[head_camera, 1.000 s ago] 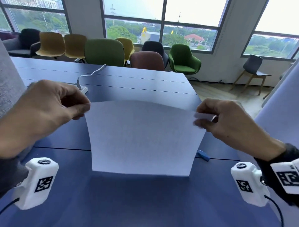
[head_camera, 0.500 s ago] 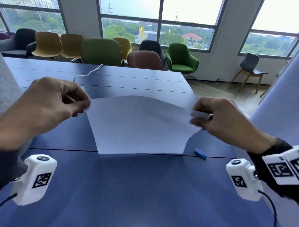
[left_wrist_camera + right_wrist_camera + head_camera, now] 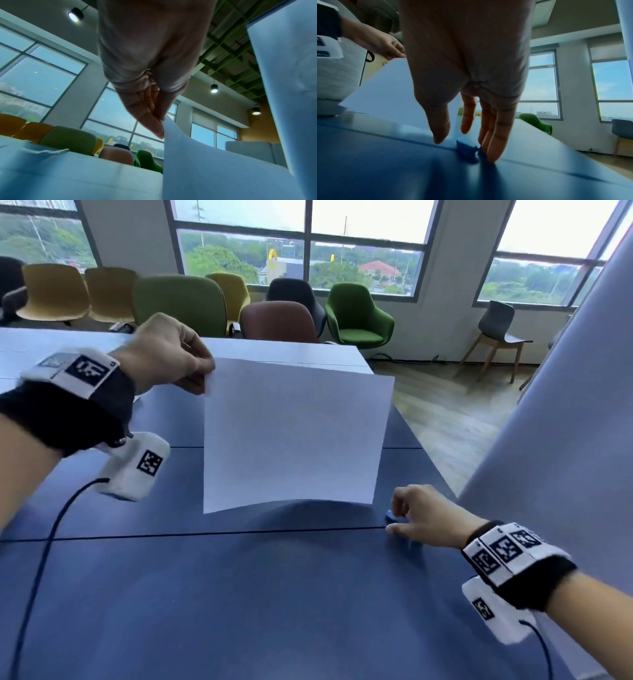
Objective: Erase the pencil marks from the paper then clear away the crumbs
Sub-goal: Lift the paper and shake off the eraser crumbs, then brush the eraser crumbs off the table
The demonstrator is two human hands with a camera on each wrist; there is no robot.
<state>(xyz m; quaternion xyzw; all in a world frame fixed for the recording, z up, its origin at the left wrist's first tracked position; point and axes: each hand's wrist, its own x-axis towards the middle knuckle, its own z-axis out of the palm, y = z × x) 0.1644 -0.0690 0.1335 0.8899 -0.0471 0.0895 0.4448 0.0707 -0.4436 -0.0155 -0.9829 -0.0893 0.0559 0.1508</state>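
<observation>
A white sheet of paper [image 3: 294, 436] hangs upright above the blue table [image 3: 239, 594], its lower edge just over the surface. My left hand [image 3: 205, 381] pinches its top left corner between thumb and fingers, as the left wrist view shows for the hand [image 3: 162, 125] and the paper [image 3: 205, 169]. No pencil marks or crumbs can be made out. A small blue eraser [image 3: 389, 516] lies on the table at the paper's lower right. My right hand [image 3: 402, 513] is down over it. In the right wrist view its thumb [image 3: 440, 135] and fingers [image 3: 494, 155] straddle the eraser [image 3: 466, 151] with the thumb still apart from it.
The table's right edge [image 3: 421, 446] runs close to my right hand, with wooden floor beyond. A grey partition [image 3: 565, 440] rises at the right. Several coloured chairs [image 3: 178, 302] stand behind the table's far side. A seam [image 3: 205, 534] crosses the tabletop.
My right hand has let go of the paper's right corner and dropped to the eraser on the table. The left hand alone now holds the sheet, raised and hanging upright.
</observation>
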